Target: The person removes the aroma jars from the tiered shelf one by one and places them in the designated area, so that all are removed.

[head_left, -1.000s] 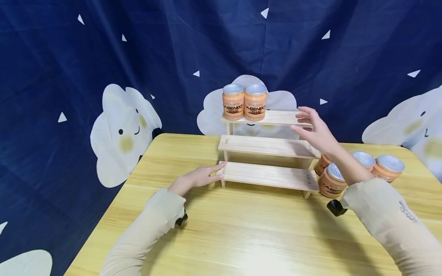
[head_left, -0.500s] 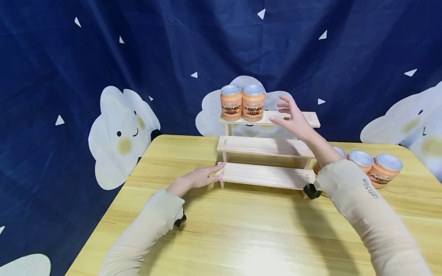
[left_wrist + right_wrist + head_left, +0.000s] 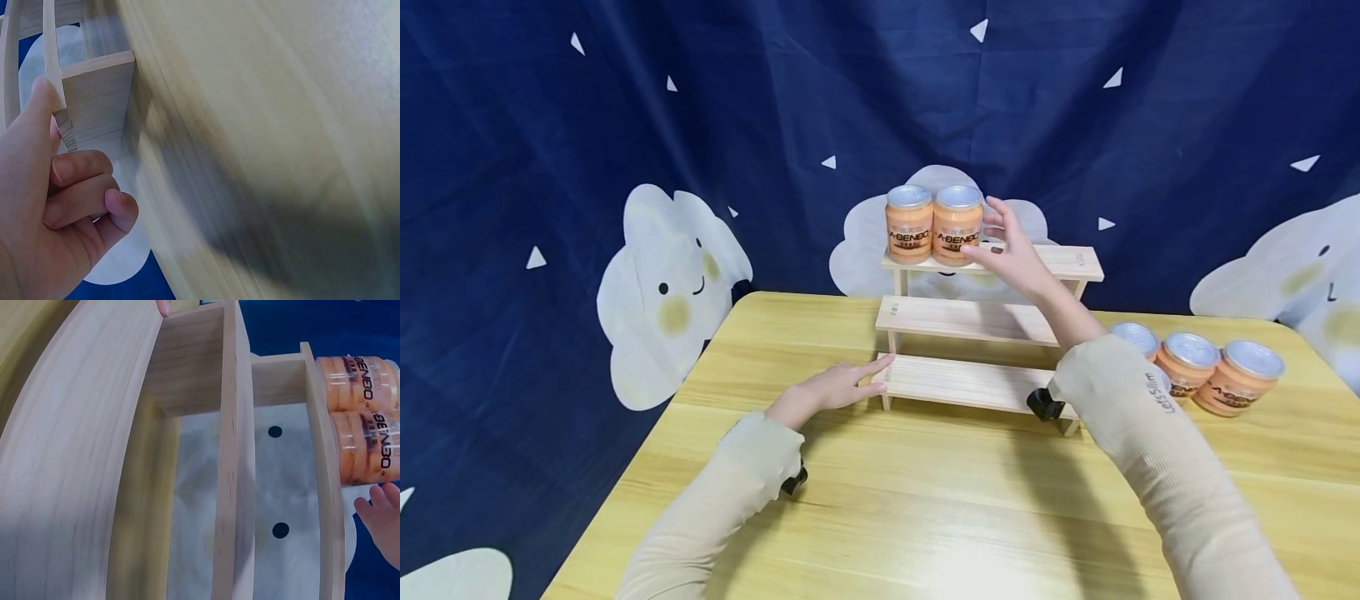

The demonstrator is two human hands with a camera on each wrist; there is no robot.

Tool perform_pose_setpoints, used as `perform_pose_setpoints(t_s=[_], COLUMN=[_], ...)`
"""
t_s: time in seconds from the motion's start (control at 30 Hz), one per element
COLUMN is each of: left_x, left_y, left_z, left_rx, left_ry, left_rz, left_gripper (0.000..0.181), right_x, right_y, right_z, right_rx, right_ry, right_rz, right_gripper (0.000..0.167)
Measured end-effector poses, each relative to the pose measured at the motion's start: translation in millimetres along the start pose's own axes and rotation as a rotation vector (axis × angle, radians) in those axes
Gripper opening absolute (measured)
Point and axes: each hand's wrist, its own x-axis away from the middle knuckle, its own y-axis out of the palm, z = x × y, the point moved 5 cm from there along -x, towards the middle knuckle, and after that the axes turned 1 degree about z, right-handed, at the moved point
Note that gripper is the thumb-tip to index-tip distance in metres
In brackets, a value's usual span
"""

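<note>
A three-step wooden display rack [image 3: 970,379] stands on the table. Two orange jars [image 3: 910,227] with silver lids sit side by side at the left end of its top step. My left hand [image 3: 829,388] pinches the left end of the lowest step; the left wrist view shows the thumb and index finger [image 3: 44,100] at the board's edge, the other fingers curled below. Over the top step, my right hand [image 3: 1017,260] is beside the right-hand jar [image 3: 369,448], fingers spread and loosely bent. Whether its fingertips touch the jar I cannot tell.
Several more orange jars [image 3: 1236,382] stand on the table [image 3: 880,500] to the right of the rack, partly behind my right sleeve [image 3: 1120,400]. A dark blue curtain [image 3: 775,100] with clouds hangs behind the table.
My right hand has moved left along the top step, from its right end to the right-hand jar. The left hand stays on the lowest step, and the two upper jars stand unmoved.
</note>
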Motion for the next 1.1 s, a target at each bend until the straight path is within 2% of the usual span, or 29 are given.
perform_pose_setpoints(t_s=[0.2, 0.47, 0.67, 0.9, 1.1], left_x=[-0.1, 1.4, 1.8, 2.5, 1.1], left_y=[-0.4, -0.2, 0.1, -0.2, -1.2], left_z=[1.9, -0.4, -1.1, -0.9, 2.0], left_rx=[0.01, 0.02, 0.024, 0.029, 0.031], left_ry=[0.007, 0.026, 0.015, 0.011, 0.024], left_rz=[-0.001, 0.01, 0.011, 0.016, 0.018], left_gripper=[0.058, 0.059, 0.059, 0.059, 0.058], right_x=[-6.5, -10.5, -16.8, -7.4, -4.6], right_y=[3.5, 14.3, 17.2, 22.0, 21.5], right_z=[0.3, -3.7, -3.6, -28.4, -31.4], right_rx=[0.025, -0.001, 0.002, -0.024, 0.043], right_ry=[0.007, -0.017, -0.038, -0.032, -0.036], right_rz=[0.008, -0.041, -0.01, 0.051, 0.138], right_gripper=[0.083, 0.093, 0.094, 0.09, 0.084])
